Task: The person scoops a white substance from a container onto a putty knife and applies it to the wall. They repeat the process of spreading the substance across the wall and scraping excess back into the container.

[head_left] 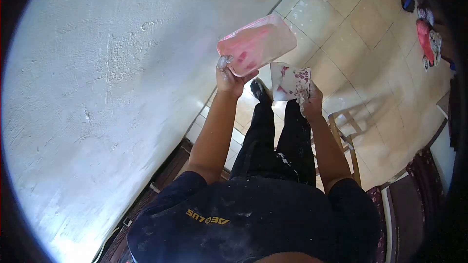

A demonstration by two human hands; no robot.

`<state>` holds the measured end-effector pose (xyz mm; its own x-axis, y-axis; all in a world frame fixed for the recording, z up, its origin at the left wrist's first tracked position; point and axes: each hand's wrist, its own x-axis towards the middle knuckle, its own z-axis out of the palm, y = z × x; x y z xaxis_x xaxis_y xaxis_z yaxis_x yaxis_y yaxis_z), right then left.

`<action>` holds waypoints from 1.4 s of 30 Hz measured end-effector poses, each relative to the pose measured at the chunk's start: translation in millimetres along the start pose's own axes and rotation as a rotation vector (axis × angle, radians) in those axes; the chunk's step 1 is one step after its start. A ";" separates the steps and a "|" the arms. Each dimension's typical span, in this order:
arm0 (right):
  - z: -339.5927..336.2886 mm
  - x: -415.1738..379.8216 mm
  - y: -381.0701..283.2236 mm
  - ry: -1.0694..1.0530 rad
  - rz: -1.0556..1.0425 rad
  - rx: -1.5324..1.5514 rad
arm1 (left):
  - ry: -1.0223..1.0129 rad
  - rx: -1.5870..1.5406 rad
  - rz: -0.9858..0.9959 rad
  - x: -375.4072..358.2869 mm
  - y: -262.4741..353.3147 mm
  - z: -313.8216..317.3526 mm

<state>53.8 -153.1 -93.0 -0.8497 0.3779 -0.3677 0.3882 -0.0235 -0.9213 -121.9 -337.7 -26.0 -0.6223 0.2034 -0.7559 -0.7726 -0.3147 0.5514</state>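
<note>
While a rough white plastered wall (112, 68) fills the left of the view, the left hand (229, 78) clamps one corner of a flat rectangular pink-smeared plastic tray (257, 44), tilted in the air over the beige tiled floor (351, 34). Just beside it, the right hand (310, 101) grips a broad white scraper blade stained with pink (291, 82).

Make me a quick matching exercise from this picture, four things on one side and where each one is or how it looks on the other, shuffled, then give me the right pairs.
Things:
1. pink tray
2. stained scraper
3. white wall
4. wooden stool

Descriptions:
A. stands on the tiled floor below the right arm
B. held in the left hand
C. fills the left side of the view
D. held in the right hand

Pairs: 1-B, 2-D, 3-C, 4-A
</note>
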 end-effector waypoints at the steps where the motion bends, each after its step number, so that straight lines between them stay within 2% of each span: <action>1: 0.8 1.1 -10.0 -0.001 -0.001 0.001 | 0.005 0.022 0.019 0.1 -0.7 -1.4; 4: -2.9 0.9 -33.5 -0.050 0.054 0.025 | -0.007 0.030 0.035 2.1 -3.7 -8.7; 6: -4.2 2.0 -37.3 -0.062 0.082 0.233 | -0.032 0.016 0.031 4.3 -5.3 -8.8; 7: -7.0 2.0 -36.8 -0.063 0.083 0.232 | -0.014 0.040 0.048 3.0 -5.1 -8.0; 9: -13.2 2.5 -34.7 -0.150 0.233 0.279 | 0.010 0.062 0.065 6.1 -6.8 -13.3; 12: -13.7 1.9 -37.6 -0.158 0.288 0.372 | -0.099 0.076 0.152 15.2 -13.0 -24.7; 16: -15.4 5.2 -41.1 -0.160 0.280 0.386 | -0.064 0.058 0.164 15.0 -13.3 -25.4; 19: -17.4 5.2 -46.2 -0.153 0.359 0.400 | -0.050 0.064 0.184 13.9 -12.4 -30.9; 22: -24.4 7.8 -46.2 -0.139 0.284 0.450 | -0.056 0.069 0.212 11.1 -10.5 -31.5; 24: -33.7 10.4 -55.7 -0.119 -0.018 0.000 | -0.066 0.056 0.170 7.3 -8.7 -32.1; 25: -39.7 12.0 -71.9 -0.123 -0.094 -0.228 | -0.065 0.056 0.170 6.1 -7.6 -31.3; 26: -41.1 16.0 -81.2 -0.125 -0.094 -0.228 | -0.080 0.081 0.186 5.6 -6.9 -29.5; 28: -36.6 26.5 -95.7 0.076 -0.724 -0.659 | -0.098 0.107 0.201 3.0 -7.3 -24.9; 30: -23.1 27.8 -108.8 0.068 -0.699 -0.592 | -0.051 0.094 0.187 1.6 -9.2 -17.3; 32: -12.9 27.8 -113.1 0.059 -0.709 -0.750 | -0.030 0.079 0.197 -0.4 -12.6 -9.1; 34: -6.9 24.9 -86.7 0.027 -0.647 -0.866 | -0.006 0.062 0.211 -3.3 -16.2 -2.7; 36: 1.0 20.3 -87.1 -0.056 -0.660 -1.036 | 0.054 -0.111 0.201 -3.8 -18.1 4.2; 37: 1.1 14.9 -76.3 -0.100 -0.660 -1.022 | 0.040 -0.110 0.259 -3.4 -18.8 5.9; 42: -20.5 1.8 -78.7 -0.190 -0.641 -1.090 | 0.079 -0.134 0.228 -0.8 -28.7 7.0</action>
<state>29.0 -131.6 -18.5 -0.9949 -0.1002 0.0066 -0.0947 0.9147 -0.3928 -100.1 -322.3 -38.8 -0.7624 0.0420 -0.6457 -0.5869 -0.4652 0.6627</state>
